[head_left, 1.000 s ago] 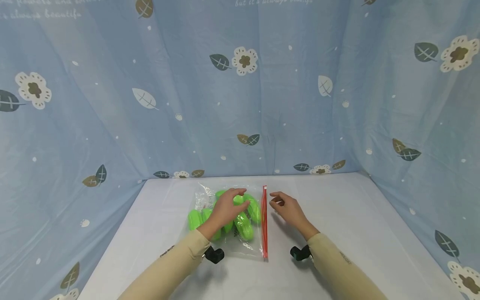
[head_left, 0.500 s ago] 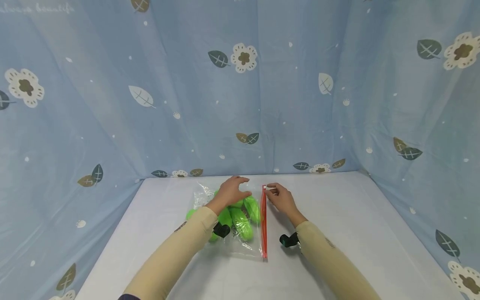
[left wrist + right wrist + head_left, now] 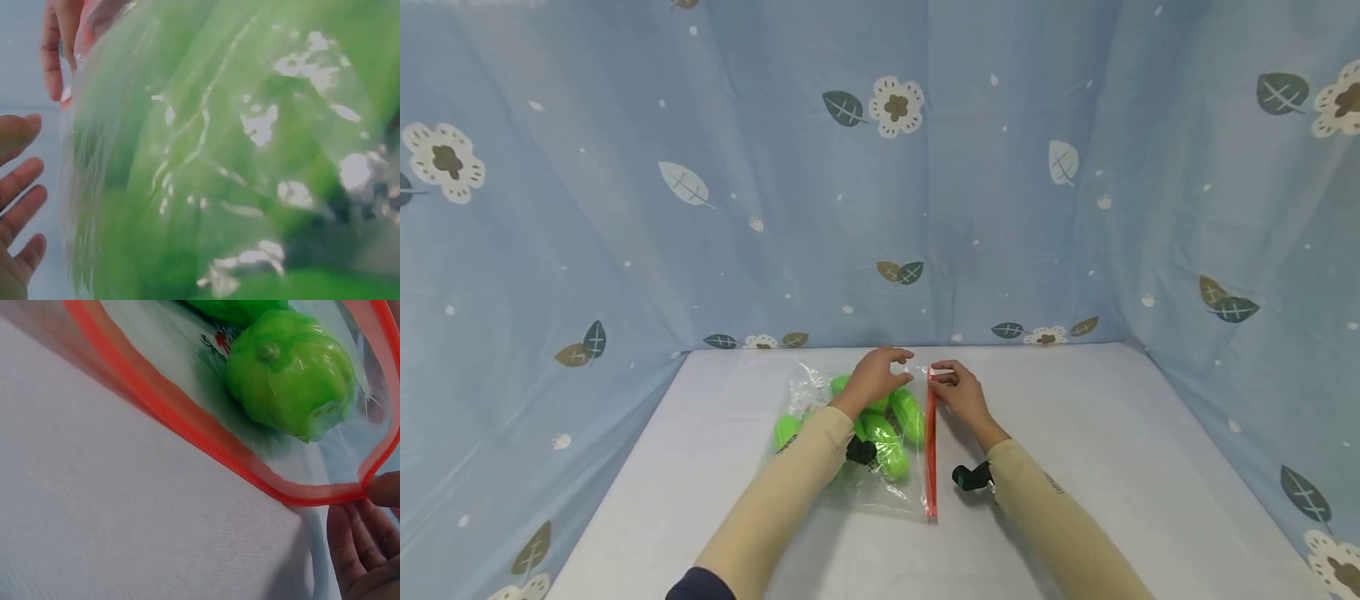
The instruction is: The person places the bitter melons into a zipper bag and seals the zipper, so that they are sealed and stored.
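Note:
A clear zip bag (image 3: pixel 880 502) lies flat with its red zip strip (image 3: pixel 932 467) on the right. Several bright green, lobed, pepper-like vegetables (image 3: pixel 886 446) fill it. In the right wrist view the two red lips (image 3: pixel 206 445) stand apart and meet at one corner, where my right hand (image 3: pixel 369 553) pinches between thumb and fingers. From the head, my right hand (image 3: pixel 962 398) is at the strip's far end. My left hand (image 3: pixel 872 377) hovers over the bag's far side, fingers spread and holding nothing; in the left wrist view, the left hand (image 3: pixel 19 206) is beside the plastic.
A white cloth-covered table (image 3: pixel 1060 450) spreads around the bag. Behind it and along both sides hangs a blue curtain (image 3: pixel 775 175) with leaves and flowers. Small black devices (image 3: pixel 972 477) are strapped at both wrists.
Both hands have moved away from the body toward the bag's far edge. My right hand has come left onto the strip's far corner and taken hold of it. The bag stays put.

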A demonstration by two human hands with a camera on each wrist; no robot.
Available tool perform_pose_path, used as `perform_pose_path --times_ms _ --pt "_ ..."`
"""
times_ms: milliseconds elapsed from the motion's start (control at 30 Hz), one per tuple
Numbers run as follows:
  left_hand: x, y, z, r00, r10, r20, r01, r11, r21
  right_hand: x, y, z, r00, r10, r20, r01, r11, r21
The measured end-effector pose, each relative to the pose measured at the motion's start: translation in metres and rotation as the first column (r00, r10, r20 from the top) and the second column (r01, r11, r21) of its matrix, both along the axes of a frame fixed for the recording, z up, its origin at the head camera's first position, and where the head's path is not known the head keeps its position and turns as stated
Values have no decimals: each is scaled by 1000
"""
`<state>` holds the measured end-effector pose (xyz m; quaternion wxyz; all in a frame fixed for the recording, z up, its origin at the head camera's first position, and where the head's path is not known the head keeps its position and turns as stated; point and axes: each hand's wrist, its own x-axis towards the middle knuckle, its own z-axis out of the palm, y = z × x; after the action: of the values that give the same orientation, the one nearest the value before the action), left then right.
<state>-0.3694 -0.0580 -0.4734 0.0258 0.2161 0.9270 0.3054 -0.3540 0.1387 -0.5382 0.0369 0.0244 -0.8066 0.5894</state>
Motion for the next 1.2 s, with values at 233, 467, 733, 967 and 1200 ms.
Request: perform_pose_path --times_ms 233,467,733,967,1200 --pt "-6 9 -3 1000 -13 -9 14 999 31 1 -1 -2 1000 27 -16 -28 995 -92" --pt "-9 15 -7 998 -59 -28 60 997 42 2 -6 -5 999 43 -33 -47 990 -133" --pt "-9 17 -14 998 -63 -2 63 993 99 6 -8 -1 998 37 -54 -45 987 -154" --pt "-10 17 -19 998 -58 -3 58 987 151 6 -7 -1 999 12 -42 -18 989 -144" --pt "-9 23 -20 999 -24 -32 28 990 138 9 -8 3 999 -25 -39 19 989 -143"
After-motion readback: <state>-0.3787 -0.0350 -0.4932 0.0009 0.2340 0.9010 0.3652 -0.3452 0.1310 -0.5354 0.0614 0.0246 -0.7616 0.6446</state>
